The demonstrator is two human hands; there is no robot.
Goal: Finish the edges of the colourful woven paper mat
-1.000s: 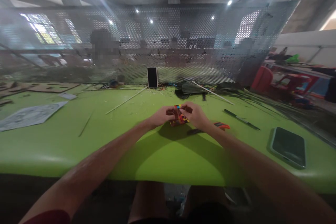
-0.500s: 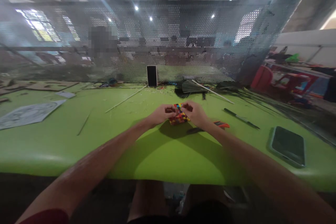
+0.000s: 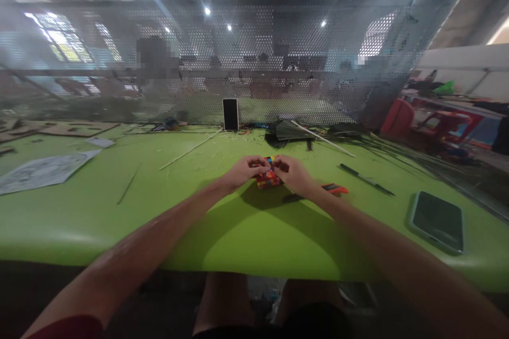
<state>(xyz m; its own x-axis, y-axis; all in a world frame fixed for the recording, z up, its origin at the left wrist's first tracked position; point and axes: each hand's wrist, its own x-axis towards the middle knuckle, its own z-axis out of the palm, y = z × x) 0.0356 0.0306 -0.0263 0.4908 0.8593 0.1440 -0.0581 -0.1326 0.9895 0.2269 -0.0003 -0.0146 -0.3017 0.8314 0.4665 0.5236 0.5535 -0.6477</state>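
Observation:
A small multicoloured checkered piece, with red, yellow and blue squares that look woven, is between my hands above the green table. My left hand is closed on its left side, thumb and fingertips pinched near its middle. From the right, my right hand pinches it too, and the two thumbs nearly meet over the piece. Fingers cover much of its surface, so I cannot tell which strip each one grips. Partly behind my right wrist lies a tool with orange handles.
Right of my hands lie a knife and a phone. Another phone stands upright against a perforated metal screen. Dark strips and pale sticks lie at the back. A printed sheet is at left.
My right hand has shifted slightly left, bringing its fingertips close to the left hand's and covering more of the checkered piece. The things on the table stay put.

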